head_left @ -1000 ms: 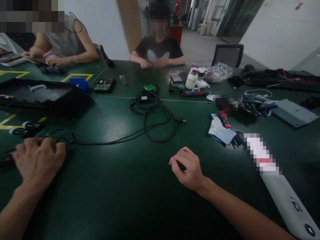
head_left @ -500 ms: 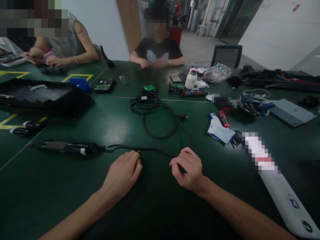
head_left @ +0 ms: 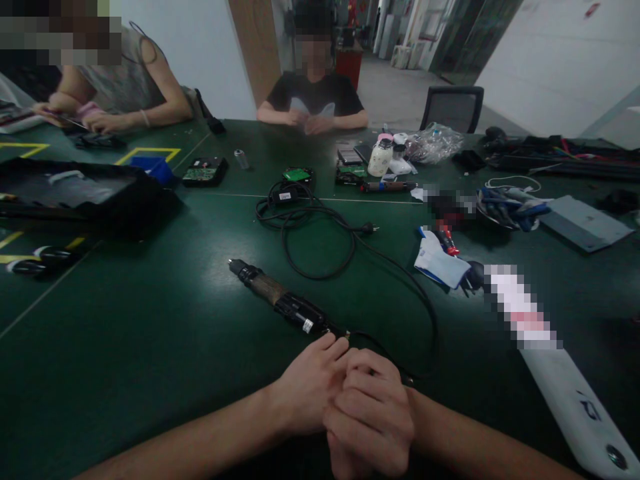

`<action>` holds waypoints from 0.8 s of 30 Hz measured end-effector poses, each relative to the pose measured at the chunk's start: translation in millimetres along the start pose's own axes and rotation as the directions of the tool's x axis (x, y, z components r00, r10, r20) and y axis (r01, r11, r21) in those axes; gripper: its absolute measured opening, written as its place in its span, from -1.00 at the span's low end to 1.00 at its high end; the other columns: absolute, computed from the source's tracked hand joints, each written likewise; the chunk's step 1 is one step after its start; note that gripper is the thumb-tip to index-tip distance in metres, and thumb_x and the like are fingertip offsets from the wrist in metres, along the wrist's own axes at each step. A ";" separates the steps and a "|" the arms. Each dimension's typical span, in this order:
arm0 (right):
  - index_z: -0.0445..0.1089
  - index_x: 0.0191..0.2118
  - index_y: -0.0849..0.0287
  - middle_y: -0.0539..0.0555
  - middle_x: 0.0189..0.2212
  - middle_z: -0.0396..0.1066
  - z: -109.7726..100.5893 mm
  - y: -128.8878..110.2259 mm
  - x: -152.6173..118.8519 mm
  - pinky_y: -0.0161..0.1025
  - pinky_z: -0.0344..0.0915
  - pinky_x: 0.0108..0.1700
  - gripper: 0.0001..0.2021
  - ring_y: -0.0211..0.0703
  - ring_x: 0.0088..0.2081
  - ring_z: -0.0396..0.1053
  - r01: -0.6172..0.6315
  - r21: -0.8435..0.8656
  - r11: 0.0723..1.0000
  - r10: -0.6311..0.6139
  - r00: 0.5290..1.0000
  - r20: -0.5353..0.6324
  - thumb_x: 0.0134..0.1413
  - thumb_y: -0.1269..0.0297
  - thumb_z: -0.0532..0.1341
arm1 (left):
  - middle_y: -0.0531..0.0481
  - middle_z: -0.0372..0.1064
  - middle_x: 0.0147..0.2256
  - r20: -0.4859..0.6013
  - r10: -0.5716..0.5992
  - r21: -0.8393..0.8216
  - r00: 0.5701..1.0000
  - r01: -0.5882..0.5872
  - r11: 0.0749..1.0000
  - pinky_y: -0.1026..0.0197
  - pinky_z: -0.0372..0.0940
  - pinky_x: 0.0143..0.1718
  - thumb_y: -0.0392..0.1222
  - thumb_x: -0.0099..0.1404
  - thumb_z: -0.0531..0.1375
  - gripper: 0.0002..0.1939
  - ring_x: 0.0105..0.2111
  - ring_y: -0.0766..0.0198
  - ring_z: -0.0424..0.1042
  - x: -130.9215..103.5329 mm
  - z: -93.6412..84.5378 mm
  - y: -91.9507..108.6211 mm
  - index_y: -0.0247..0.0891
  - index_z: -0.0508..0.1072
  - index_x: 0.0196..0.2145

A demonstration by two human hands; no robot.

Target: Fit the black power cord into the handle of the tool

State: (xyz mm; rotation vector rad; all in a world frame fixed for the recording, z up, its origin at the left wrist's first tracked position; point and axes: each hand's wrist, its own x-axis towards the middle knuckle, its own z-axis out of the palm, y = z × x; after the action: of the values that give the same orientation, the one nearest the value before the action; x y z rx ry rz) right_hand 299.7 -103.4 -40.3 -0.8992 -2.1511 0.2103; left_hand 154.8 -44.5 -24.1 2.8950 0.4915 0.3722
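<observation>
My left hand (head_left: 310,387) is closed on the thin black cable (head_left: 370,338) just behind the tail of an electric screwdriver (head_left: 273,293). That screwdriver lies slanted on the green table, its tip pointing to the far left, with a brown wrapped grip and a small white label. My right hand (head_left: 373,413) is curled into a fist against my left hand, with cable running in beside it. Its fingers cover whatever part of the cable they grip. Beyond my hands, a coiled black power cord (head_left: 320,273) with a plug (head_left: 367,228) rests on the table.
Several circuit-board units, including one (head_left: 205,172), stand along the far side. A black tray (head_left: 75,193) is at left. On the right lie a work glove (head_left: 440,263) and a long white piece (head_left: 565,393). Two people sit across the table; another screwdriver (head_left: 390,187) lies farther back.
The screwdriver has moved right and turned, its tail now near my hands. My left hand has moved right and my right hand nearer to me, so they now touch.
</observation>
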 end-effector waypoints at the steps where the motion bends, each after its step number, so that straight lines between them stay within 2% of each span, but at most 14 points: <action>1: 0.28 -0.55 0.02 -0.02 -0.65 0.18 -8.1 0.7 10.2 -0.05 0.26 -0.38 -0.77 -0.16 -0.54 0.16 0.045 0.017 0.999 -0.044 0.996 -0.071 0.13 0.28 0.12 | -0.04 0.34 -0.25 -0.039 0.014 0.021 0.999 -0.013 1.000 0.02 0.12 -0.17 -0.10 0.38 0.18 -0.86 -0.22 0.13 0.25 -3.2 -2.4 -5.4 -0.21 0.37 -0.23; 2: 0.31 -0.48 0.03 -0.02 -0.60 0.24 -16.4 0.5 20.8 -0.04 0.27 -0.34 -0.84 -0.15 -0.51 0.20 0.044 0.009 0.999 -0.043 0.997 -0.071 0.10 0.35 0.13 | -0.06 0.35 -0.24 -0.074 0.036 0.041 0.997 -0.033 0.999 0.01 0.12 -0.18 -0.08 0.37 0.18 -0.85 -0.21 0.12 0.25 -5.8 -5.6 -12.2 -0.21 0.38 -0.23; 4: 0.34 -0.34 0.08 0.04 -0.45 0.38 -31.0 -2.1 40.3 -0.05 0.29 -0.28 -0.91 -0.12 -0.41 0.30 -0.092 0.000 0.996 0.092 0.996 -0.022 0.09 0.43 0.16 | -0.08 0.36 -0.26 -0.125 0.104 0.086 0.987 -0.094 0.992 0.01 0.11 -0.19 -0.09 0.36 0.18 -0.85 -0.21 0.11 0.25 -9.1 -13.7 -29.0 -0.22 0.39 -0.28; 7: 0.33 -0.15 0.13 0.15 -0.22 0.43 -42.3 -7.9 58.4 -0.03 0.31 -0.15 -0.85 -0.02 -0.20 0.36 -0.304 0.018 0.952 0.304 0.952 0.038 0.16 0.43 0.14 | -0.09 0.36 -0.29 -0.139 0.148 0.144 0.979 -0.128 0.981 0.02 0.10 -0.22 -0.14 0.35 0.14 -0.87 -0.27 0.14 0.24 -10.5 -25.9 -53.3 -0.24 0.40 -0.27; 9: 0.30 -0.03 0.14 0.17 -0.16 0.40 -44.0 -9.7 63.1 -0.03 0.32 -0.11 -0.76 0.02 -0.14 0.35 -0.408 0.000 0.913 0.406 0.909 0.090 0.17 0.40 0.15 | -0.09 0.38 -0.29 -0.141 0.180 0.156 0.973 -0.158 0.975 0.04 0.10 -0.24 -0.16 0.35 0.12 -0.87 -0.28 0.15 0.24 -10.3 -30.9 -63.0 -0.24 0.42 -0.24; 11: 0.26 -0.02 0.14 0.14 -0.18 0.39 -44.9 -8.6 64.9 -0.06 0.31 -0.16 -0.75 -0.01 -0.18 0.36 -0.485 -0.041 0.874 0.485 0.862 0.146 0.17 0.37 0.17 | -0.08 0.38 -0.28 -0.131 0.205 0.164 0.970 -0.182 0.970 0.04 0.10 -0.25 -0.18 0.35 0.11 -0.87 -0.30 0.16 0.24 -10.0 -33.0 -66.8 -0.25 0.43 -0.25; 14: 0.25 -0.10 0.12 0.07 -0.26 0.41 -50.9 -2.9 67.3 -0.15 0.24 -0.33 -0.81 -0.10 -0.34 0.35 -0.537 -0.130 0.834 0.552 0.801 0.234 0.18 0.32 0.21 | -0.08 0.37 -0.31 -0.109 0.218 0.168 0.970 -0.198 0.966 0.05 0.09 -0.26 -0.19 0.34 0.11 -0.87 -0.32 0.18 0.23 -9.7 -34.6 -67.0 -0.25 0.42 -0.31; 17: 0.30 -0.19 0.12 0.02 -0.39 0.41 -65.0 4.9 69.6 -0.18 0.13 -0.42 -0.89 -0.14 -0.45 0.33 -0.472 -0.228 0.852 0.524 0.783 0.335 0.22 0.28 0.24 | -0.04 0.32 -0.36 -0.107 0.210 0.179 0.972 -0.189 0.965 0.05 0.08 -0.28 -0.20 0.35 0.10 -0.88 -0.33 0.18 0.23 -10.1 -39.7 -67.9 -0.24 0.42 -0.29; 18: 0.31 -0.23 0.12 0.01 -0.44 0.40 -70.4 7.7 69.8 -0.18 0.12 -0.41 -0.94 -0.14 -0.46 0.34 -0.413 -0.229 0.881 0.472 0.796 0.380 0.24 0.31 0.23 | -0.04 0.30 -0.37 -0.106 0.204 0.187 0.973 -0.182 0.965 0.05 0.08 -0.28 -0.21 0.35 0.10 -0.88 -0.33 0.18 0.23 -10.3 -42.2 -68.9 -0.24 0.43 -0.28; 21: 0.35 -0.29 0.14 0.03 -0.43 0.43 -81.6 14.5 69.1 -0.20 0.11 -0.39 -0.88 -0.18 -0.44 0.37 -0.231 -0.114 0.966 0.257 0.836 0.484 0.33 0.41 0.14 | -0.03 0.30 -0.38 -0.096 0.192 0.203 0.977 -0.170 0.964 0.04 0.09 -0.27 -0.21 0.35 0.11 -0.89 -0.31 0.17 0.25 -11.8 -48.7 -73.8 -0.22 0.43 -0.27; 22: 0.35 -0.28 0.15 0.03 -0.43 0.43 -81.8 16.0 68.4 -0.20 0.10 -0.40 -0.86 -0.20 -0.45 0.37 -0.217 -0.087 0.972 0.231 0.832 0.504 0.35 0.42 0.12 | -0.04 0.31 -0.37 -0.088 0.193 0.201 0.977 -0.172 0.964 0.04 0.11 -0.26 -0.21 0.35 0.11 -0.89 -0.31 0.16 0.26 -12.5 -49.9 -75.7 -0.22 0.44 -0.27; 24: 0.36 -0.27 0.14 -0.01 -0.47 0.41 -75.0 17.4 66.2 -0.21 0.05 -0.45 -0.84 -0.23 -0.51 0.33 -0.265 -0.105 0.959 0.280 0.807 0.520 0.37 0.42 0.10 | -0.04 0.33 -0.36 -0.076 0.192 0.192 0.979 -0.174 0.966 0.04 0.15 -0.23 -0.20 0.34 0.12 -0.88 -0.29 0.16 0.28 -14.3 -50.4 -79.6 -0.22 0.45 -0.25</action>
State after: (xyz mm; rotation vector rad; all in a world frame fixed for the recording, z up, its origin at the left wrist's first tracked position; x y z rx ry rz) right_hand 333.3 -56.9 43.4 -1.2855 -2.5190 0.6432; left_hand 104.1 31.3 3.5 3.1257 0.2852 0.5176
